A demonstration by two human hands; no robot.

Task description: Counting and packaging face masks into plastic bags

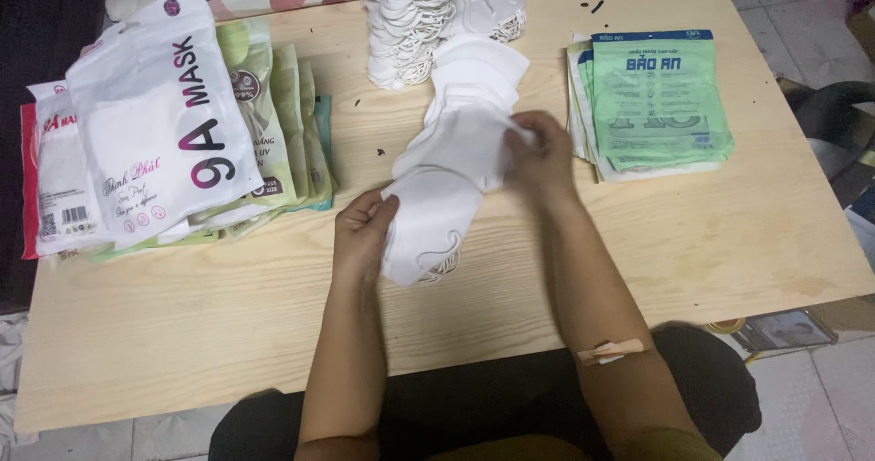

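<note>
Fanned stack of white masks (451,179) on wooden table (228,306): left hand (363,229) pinching its lower end, right hand (540,156) gripping upper edge; green packets (661,101) right, bagged masks (159,115) left

White flat pouches (155,115) stacked at table's left over pale green ones (292,106), green-blue pouches (661,97) stacked right

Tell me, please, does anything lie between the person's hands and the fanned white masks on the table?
Nothing visible: the left hand and the right hand both already grip the fanned white masks directly, at opposite ends.
</note>
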